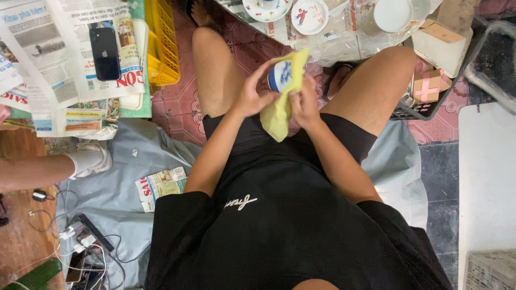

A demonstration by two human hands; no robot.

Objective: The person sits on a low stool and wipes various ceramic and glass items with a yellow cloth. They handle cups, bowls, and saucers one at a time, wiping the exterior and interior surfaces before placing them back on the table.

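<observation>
At nine o'clock a stranger's arm with a bandaged hand reaches in over the grey sheet, and at eleven o'clock a black phone lies on spread newspapers beside a yellow crate. Just left of centre, the left hand curls its fingers around a small white cup with blue pattern, thumb pressed to its side. The cup sits between both hands above the lap, at one o'clock from the left hand and touching it, its mouth tilted towards ten o'clock. A yellow cloth drapes over the cup, its long axis running from twelve to six. The right hand pinches the cloth against the cup, equally near. At twelve o'clock painted bowls rest on plastic; at two o'clock sit cardboard boxes.
</observation>
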